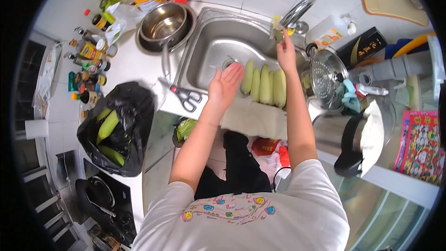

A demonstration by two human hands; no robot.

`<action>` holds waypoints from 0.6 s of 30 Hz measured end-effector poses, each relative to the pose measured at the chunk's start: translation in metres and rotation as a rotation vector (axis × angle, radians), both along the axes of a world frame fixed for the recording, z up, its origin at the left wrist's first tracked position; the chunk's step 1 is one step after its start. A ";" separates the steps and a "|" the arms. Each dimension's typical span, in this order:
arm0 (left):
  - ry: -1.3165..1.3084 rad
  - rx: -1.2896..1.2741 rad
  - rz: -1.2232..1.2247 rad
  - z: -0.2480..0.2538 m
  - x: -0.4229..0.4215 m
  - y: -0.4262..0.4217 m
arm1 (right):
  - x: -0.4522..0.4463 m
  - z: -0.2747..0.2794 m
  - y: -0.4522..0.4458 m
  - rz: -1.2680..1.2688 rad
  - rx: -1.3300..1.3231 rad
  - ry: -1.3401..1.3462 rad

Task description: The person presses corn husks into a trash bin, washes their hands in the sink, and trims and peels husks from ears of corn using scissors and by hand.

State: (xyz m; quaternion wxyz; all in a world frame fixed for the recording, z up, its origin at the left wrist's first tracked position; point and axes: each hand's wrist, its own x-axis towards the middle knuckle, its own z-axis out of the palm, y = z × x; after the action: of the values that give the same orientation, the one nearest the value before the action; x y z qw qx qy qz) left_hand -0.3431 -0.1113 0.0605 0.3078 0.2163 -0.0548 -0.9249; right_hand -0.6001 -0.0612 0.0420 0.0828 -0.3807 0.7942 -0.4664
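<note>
My left hand (226, 83) is held out over the near edge of the steel sink (190, 72), fingers flat and palm up, with nothing in it. Beside it, several long pale green vegetables (265, 83) lie in a row at the sink's near right side, above a beige cloth (253, 116). My right hand (286, 55) reaches forward past them, its index finger stretched towards the base of the chrome faucet (299, 11). Whether that fingertip touches the faucet I cannot tell. No held object shows in the right hand.
Scissors (186, 97) lie left of the sink, near a pot (165, 23). A black plastic bag (116, 125) holds more green vegetables. Bottles (90, 51) crowd the back left. A glass lid (327, 79) and a steel container (332, 132) stand on the right.
</note>
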 end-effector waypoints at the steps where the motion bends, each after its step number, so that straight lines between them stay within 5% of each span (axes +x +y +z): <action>1: 0.080 0.051 0.011 0.000 -0.029 -0.012 | -0.020 -0.003 -0.018 -0.011 0.040 0.100; 6: 0.299 0.232 0.042 0.004 -0.115 -0.032 | -0.037 -0.027 -0.021 -0.022 0.059 0.225; 9: 0.273 0.249 0.089 0.001 -0.140 -0.038 | -0.024 -0.039 -0.008 0.019 -0.164 -0.358; 15: 0.198 0.216 0.068 -0.017 -0.172 -0.042 | 0.038 -0.013 -0.003 -0.116 -0.553 -1.070; 18: -0.149 -0.043 0.013 -0.014 -0.178 -0.038 | 0.058 -0.014 -0.022 -0.180 -0.478 -1.147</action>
State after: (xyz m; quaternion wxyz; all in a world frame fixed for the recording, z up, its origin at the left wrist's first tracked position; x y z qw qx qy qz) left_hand -0.5214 -0.1493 0.0468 0.3135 0.2781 -0.0958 -0.9029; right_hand -0.5424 -0.0832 0.0283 0.3686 -0.0096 0.5261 -0.7663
